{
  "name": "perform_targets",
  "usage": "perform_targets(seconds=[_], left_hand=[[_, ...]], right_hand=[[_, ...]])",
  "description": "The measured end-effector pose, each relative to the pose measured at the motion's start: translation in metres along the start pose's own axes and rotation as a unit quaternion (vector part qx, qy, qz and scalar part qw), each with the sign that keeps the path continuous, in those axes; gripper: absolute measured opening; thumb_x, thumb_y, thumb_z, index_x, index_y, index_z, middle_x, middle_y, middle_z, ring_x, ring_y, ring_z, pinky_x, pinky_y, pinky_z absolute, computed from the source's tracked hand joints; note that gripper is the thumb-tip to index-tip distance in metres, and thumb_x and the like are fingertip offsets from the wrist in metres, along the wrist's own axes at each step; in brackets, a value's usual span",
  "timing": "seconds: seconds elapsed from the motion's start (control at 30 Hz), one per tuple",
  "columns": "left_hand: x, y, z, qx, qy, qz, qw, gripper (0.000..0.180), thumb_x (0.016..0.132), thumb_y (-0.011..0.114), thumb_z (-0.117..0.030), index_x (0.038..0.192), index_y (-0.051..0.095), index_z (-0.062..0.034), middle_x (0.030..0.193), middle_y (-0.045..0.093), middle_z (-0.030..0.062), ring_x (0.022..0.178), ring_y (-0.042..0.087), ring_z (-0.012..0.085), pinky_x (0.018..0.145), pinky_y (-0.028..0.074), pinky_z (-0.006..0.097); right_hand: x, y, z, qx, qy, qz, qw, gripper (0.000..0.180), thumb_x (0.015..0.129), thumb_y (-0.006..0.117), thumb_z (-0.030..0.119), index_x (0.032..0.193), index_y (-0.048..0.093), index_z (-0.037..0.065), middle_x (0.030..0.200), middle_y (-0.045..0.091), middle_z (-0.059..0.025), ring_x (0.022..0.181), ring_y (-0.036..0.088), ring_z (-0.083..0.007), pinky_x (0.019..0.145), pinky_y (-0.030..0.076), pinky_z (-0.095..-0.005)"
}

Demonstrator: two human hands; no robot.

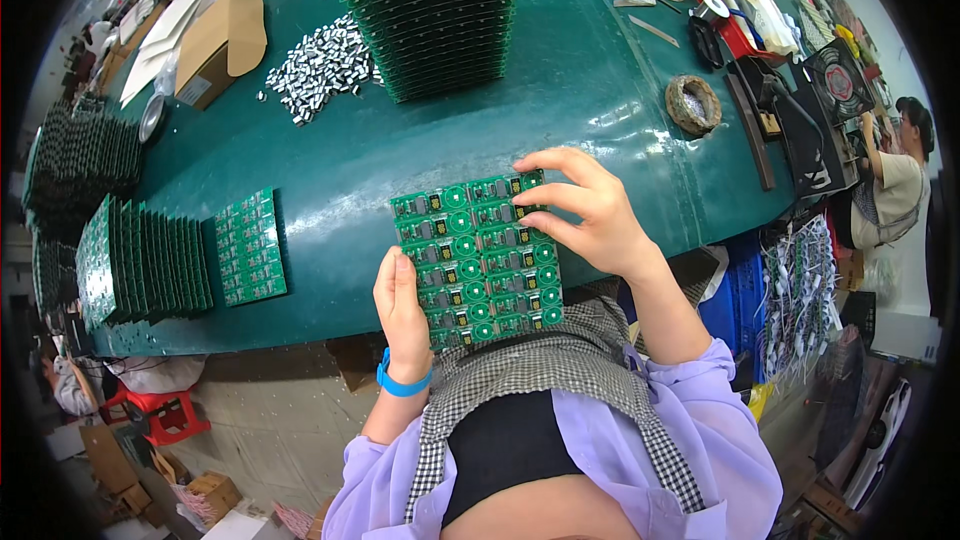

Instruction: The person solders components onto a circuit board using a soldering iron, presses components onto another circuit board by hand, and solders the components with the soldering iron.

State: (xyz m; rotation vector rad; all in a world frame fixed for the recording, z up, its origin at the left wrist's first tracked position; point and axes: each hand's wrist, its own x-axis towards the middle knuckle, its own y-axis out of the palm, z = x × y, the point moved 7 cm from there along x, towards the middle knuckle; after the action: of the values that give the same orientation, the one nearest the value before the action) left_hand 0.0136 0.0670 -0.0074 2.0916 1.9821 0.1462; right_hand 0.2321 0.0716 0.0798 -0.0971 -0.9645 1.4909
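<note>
Circuit board panel (485, 265), green and thick with components, lies at the near edge of the tabletop (340, 210), about midway along it and partly over the person's lap. The left hand (402, 310) is clamped on its left side, thumb along the rim. The right hand (595, 205) arches over the far right corner, fingers a little apart and tips at the components; I cannot tell whether they pinch one.

The step in hand looks like setting or straightening parts along that side. The next move seems to call for a steady left hold and light, exact fingertip pressure, without knocking neighbouring parts. A pile of small silver cylinders (325, 65) sits toward the far left corner, beside a tall stack of boards (440, 35) at the far edge.

The left fingers beneath the panel are hidden, and the right fingertips cover whatever they touch. The tall stack's top is cut off by the frame, and single components are too small to identify.
</note>
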Motion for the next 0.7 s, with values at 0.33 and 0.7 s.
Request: perform_targets(seconds=[0.33, 0.7], left_hand=[[-0.001, 0.000, 0.004, -0.035, -0.004, -0.004, 0.999, 0.024, 0.103, 0.042, -0.023, 0.092, 0.053, -0.0046, 0.085, 0.055, -0.0041, 0.077, 0.046, 0.0027, 0.069, 0.040, 0.021], [0.002, -0.002, 0.003, -0.031, -0.018, -0.015, 0.999, 0.025, 0.104, 0.040, -0.022, 0.091, 0.053, -0.0045, 0.084, 0.054, -0.0043, 0.075, 0.045, 0.0024, 0.068, 0.040, 0.020]], right_hand=[[-0.017, 0.012, -0.012, 0.081, 0.064, -0.087, 0.991, 0.017, 0.073, 0.075, 0.007, 0.089, 0.069, 0.005, 0.107, 0.063, -0.0089, 0.098, 0.062, -0.0256, 0.082, 0.052, -0.0353], [-0.022, 0.003, -0.020, 0.108, 0.106, -0.065, 0.986, 0.022, 0.075, 0.071, 0.004, 0.097, 0.071, 0.005, 0.118, 0.063, -0.0123, 0.110, 0.059, -0.0267, 0.094, 0.046, -0.0369]])
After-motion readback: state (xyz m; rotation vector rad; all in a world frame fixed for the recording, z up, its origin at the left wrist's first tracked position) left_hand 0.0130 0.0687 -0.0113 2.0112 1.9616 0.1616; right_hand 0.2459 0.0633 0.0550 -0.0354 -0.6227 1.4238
